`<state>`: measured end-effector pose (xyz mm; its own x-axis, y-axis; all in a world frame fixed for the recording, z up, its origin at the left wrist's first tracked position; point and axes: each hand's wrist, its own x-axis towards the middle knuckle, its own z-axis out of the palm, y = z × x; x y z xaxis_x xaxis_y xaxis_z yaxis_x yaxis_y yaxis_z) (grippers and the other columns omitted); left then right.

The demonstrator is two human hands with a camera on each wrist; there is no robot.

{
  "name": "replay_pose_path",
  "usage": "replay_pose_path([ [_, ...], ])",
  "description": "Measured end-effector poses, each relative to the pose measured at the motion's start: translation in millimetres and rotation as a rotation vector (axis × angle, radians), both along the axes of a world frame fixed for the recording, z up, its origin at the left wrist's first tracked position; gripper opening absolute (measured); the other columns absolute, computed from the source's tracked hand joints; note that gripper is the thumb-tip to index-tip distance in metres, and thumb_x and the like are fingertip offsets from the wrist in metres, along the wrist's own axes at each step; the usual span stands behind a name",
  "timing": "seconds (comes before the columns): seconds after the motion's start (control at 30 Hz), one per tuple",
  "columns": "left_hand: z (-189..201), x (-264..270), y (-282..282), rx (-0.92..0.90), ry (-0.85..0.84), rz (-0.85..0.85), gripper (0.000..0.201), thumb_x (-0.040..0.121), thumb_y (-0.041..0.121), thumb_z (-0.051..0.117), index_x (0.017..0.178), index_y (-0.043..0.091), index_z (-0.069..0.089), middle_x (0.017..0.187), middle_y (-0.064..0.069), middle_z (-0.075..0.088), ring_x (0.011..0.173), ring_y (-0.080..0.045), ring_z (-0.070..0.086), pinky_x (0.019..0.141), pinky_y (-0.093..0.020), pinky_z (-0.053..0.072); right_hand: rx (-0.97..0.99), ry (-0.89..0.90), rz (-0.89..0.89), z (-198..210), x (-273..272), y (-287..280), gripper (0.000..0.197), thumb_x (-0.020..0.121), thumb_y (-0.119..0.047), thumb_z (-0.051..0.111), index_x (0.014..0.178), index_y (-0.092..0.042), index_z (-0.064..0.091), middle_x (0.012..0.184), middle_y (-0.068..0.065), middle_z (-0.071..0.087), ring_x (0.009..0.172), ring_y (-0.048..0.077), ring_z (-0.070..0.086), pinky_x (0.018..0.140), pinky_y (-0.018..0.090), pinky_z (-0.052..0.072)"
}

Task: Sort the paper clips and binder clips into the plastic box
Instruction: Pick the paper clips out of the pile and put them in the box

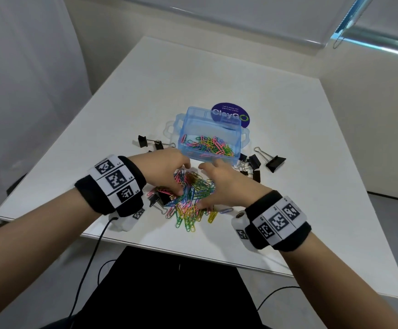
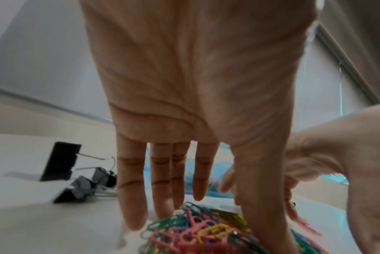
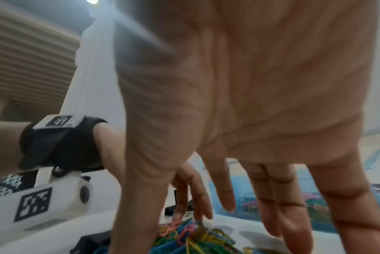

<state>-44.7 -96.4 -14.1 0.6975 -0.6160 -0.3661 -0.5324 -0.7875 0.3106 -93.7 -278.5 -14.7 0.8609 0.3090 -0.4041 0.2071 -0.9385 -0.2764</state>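
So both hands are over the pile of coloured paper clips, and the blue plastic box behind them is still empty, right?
Not quite. Both hands, left and right, are over the paper clip pile, but the blue plastic box already holds coloured paper clips, as the head view shows.

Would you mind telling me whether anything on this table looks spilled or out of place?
Yes: many colored paper clips lie loose on the table between the left hand and right hand, outside the plastic box. Binder clips are scattered either side of it.
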Motion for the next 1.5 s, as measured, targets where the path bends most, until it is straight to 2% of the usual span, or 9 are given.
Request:
replay_pose_path([
  [0.2,0,-2,-19,0.010,-0.040,-0.061,0.051,0.067,0.030,0.080,0.108,0.010,0.059,0.102,-0.008,0.057,0.088,-0.022,0.053,0.072,-0.030,0.041,-0.020,-0.061,0.062,-9,5,16,0.056,0.075,-0.019,0.072,0.125,-0.011,0.048,0.112,0.015,0.050,0.094,0.031,0.054,0.072,0.034,0.042],
  [0.37,-2,6,-20,-0.052,-0.029,-0.025,0.031,0.074,0.022,0.076,0.101,0.013,0.063,0.098,-0.006,0.065,0.080,-0.017,0.051,0.068,-0.027,0.039,-0.003,-0.171,0.062,-8,8,6,0.009,0.076,-0.002,0.064,0.085,-0.005,0.062,0.080,0.013,0.056,0.079,0.031,0.053,0.059,0.030,0.032],
  [0.6,9,5,-8,-0.036,-0.059,0.068,0.040,0.071,0.042,0.076,0.095,0.015,0.059,0.093,-0.002,0.060,0.086,-0.021,0.058,0.069,-0.032,0.045,0.318,-0.043,-0.165,1,12,-22,0.008,0.079,-0.001,0.069,0.086,-0.002,0.066,0.075,0.007,0.058,0.055,0.019,0.059,0.044,0.014,0.041],
  [0.77,11,-8,-3,0.134,0.069,0.019,0.047,0.060,0.029,0.083,0.092,0.014,0.052,0.072,0.009,0.045,0.072,-0.017,0.050,0.059,-0.030,0.041,0.506,-0.065,-0.313,21,23,-35,0.009,0.079,0.001,0.070,0.087,-0.002,0.067,0.067,0.006,0.059,0.049,0.018,0.065,0.058,0.032,0.061],
  [1.0,5,-13,-8,0.120,0.003,-0.036,0.044,0.062,0.024,0.073,0.101,0.019,0.052,0.085,0.003,0.048,0.080,-0.021,0.054,0.066,-0.038,0.051,0.639,-0.290,-0.411,43,53,-30,0.015,0.077,0.005,0.070,0.086,-0.006,0.065,0.065,0.005,0.053,0.057,0.026,0.061,0.055,0.031,0.061],
  [1.17,3,-16,-12,0.008,0.016,-0.026,0.054,0.069,0.025,0.075,0.116,0.019,0.047,0.099,-0.001,0.054,0.090,-0.022,0.055,0.072,-0.037,0.050,0.348,-0.362,-0.305,38,51,-32,0.030,0.078,-0.006,0.071,0.107,-0.007,0.066,0.091,0.005,0.059,0.079,0.019,0.054,0.072,0.028,0.045],
  [1.27,5,-16,-9,-0.104,0.044,0.011,0.064,0.068,0.026,0.079,0.120,0.020,0.042,0.109,-0.001,0.051,0.093,-0.021,0.055,0.078,-0.039,0.050,0.213,-0.281,-0.295,30,29,-39,0.029,0.077,-0.001,0.069,0.105,-0.007,0.065,0.089,0.005,0.058,0.071,0.019,0.053,0.066,0.025,0.040],
  [1.37,11,-14,-8,-0.204,0.075,0.019,0.056,0.068,0.024,0.080,0.113,0.020,0.047,0.108,0.000,0.052,0.074,-0.006,0.052,0.064,-0.024,0.047,0.048,-0.038,-0.291,19,5,-41,0.039,0.074,-0.002,0.072,0.110,-0.005,0.058,0.098,0.010,0.055,0.062,0.019,0.055,0.052,0.027,0.046],
  [1.5,15,-12,-6,-0.211,0.094,0.017,0.039,0.073,0.014,0.073,0.107,0.019,0.055,0.108,0.001,0.056,0.081,-0.010,0.061,0.059,-0.015,0.042,-0.146,0.004,-0.142,5,-15,-25,0.017,0.076,-0.003,0.069,0.081,-0.002,0.053,0.089,0.008,0.045,0.081,0.027,0.049,0.054,0.026,0.036],
])
